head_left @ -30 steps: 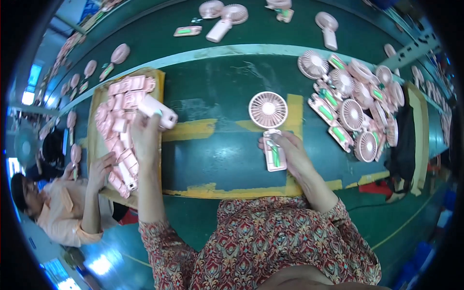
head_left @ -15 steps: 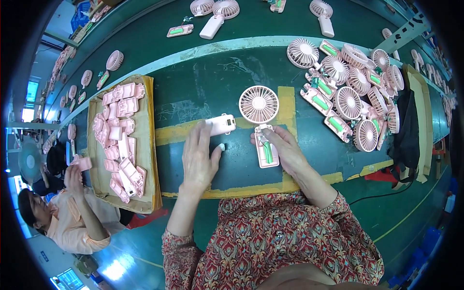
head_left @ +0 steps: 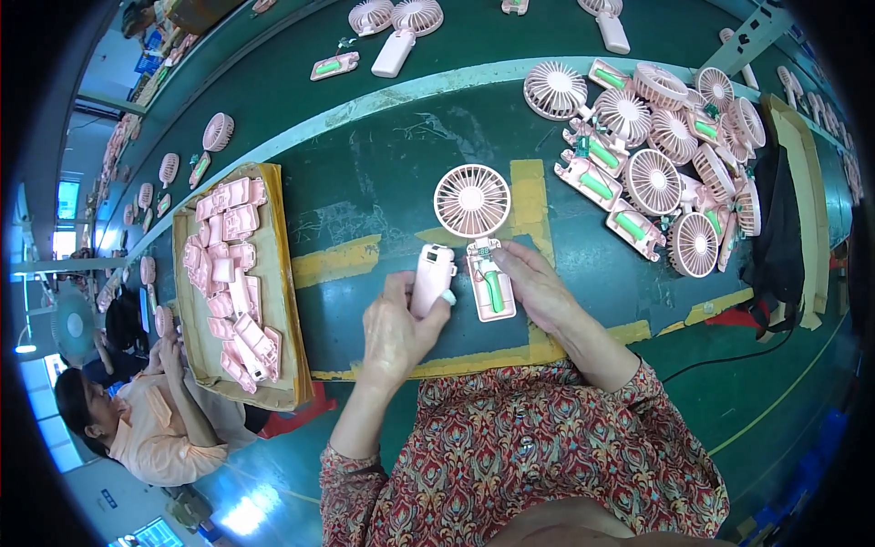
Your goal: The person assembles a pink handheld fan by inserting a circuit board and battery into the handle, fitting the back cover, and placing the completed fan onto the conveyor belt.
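Observation:
A pink handheld fan [head_left: 471,200] lies in front of me, its round grille pointing away. Its opened handle [head_left: 494,294] shows a green battery cell. My right hand [head_left: 540,290] grips the upper right edge of that handle, thumb near the neck; some of its fingers are hidden. Just left of the handle, my left hand [head_left: 398,330] is closed around a pink handle cover [head_left: 434,278] with a small dark window at its top end. The cover is held upright, apart from the fan.
A cardboard tray [head_left: 293,321] of pink handle covers stands at left. Piled at right are several opened fans [head_left: 653,187], beside a cardboard box [head_left: 791,205] and black cloth. More fans [head_left: 416,16] lie across the pale strip. A co-worker [head_left: 150,415] sits at left.
My left hand has moved right and turned the cover from lying sideways to upright beside the fan. My right hand still holds the fan. The co-worker's hands have moved.

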Tool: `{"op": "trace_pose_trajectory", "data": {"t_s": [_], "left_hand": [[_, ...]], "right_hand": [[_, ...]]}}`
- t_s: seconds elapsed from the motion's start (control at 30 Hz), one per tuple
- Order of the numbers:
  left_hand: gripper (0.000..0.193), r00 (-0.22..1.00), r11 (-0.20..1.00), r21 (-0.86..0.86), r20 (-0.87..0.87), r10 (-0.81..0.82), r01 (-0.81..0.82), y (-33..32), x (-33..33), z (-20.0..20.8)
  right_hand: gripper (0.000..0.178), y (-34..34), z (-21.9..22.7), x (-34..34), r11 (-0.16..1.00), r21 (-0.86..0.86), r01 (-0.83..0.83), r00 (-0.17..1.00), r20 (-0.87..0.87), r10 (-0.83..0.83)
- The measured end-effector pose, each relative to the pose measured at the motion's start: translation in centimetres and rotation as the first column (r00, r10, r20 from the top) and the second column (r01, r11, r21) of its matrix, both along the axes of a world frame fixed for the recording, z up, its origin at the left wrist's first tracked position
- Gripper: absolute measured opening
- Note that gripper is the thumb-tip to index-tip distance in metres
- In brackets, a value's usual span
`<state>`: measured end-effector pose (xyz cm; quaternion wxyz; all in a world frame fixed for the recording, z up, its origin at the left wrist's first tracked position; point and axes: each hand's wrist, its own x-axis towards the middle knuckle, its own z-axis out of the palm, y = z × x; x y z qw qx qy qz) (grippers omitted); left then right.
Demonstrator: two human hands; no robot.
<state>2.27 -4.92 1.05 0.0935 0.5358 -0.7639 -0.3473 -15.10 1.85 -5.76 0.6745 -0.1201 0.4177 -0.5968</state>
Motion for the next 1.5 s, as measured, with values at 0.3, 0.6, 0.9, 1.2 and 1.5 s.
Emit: {"op": "trace_pose_trajectory", "data": {"t_s": [0.3,0.6,0.9,1.2,1.5], "left_hand": [[0.057,0.988,0.992,-0.064,-0.1,-0.118,0.112,2.6,-3.0,-0.4],[0.059,0.993,0.981,-0.157,-0.027,-0.119,0.113,3.4,-4.1,-0.6],[0.058,0.991,0.979,-0.162,-0.04,-0.131,0.123,3.3,-4.3,-0.7],[0.058,0.989,0.979,-0.146,-0.023,-0.145,0.141,3.2,-4.1,-0.8],[0.06,0.984,0.972,-0.16,-0.023,-0.179,0.173,3.1,-3.7,-0.9]], "right_hand": [[0.037,0.3,0.4,0.2,0.999,-0.045,-0.01,0.996,-0.093,0.006],[0.039,0.5,0.5,0.3,0.999,-0.038,-0.037,0.994,-0.101,0.033],[0.041,0.8,1.0,0.3,0.999,-0.01,-0.052,0.99,-0.133,0.05],[0.046,1.0,1.3,-0.3,0.988,-0.064,-0.138,0.987,-0.087,0.132],[0.051,0.8,2.6,-1.0,0.967,-0.101,-0.233,0.97,-0.098,0.224]]}}
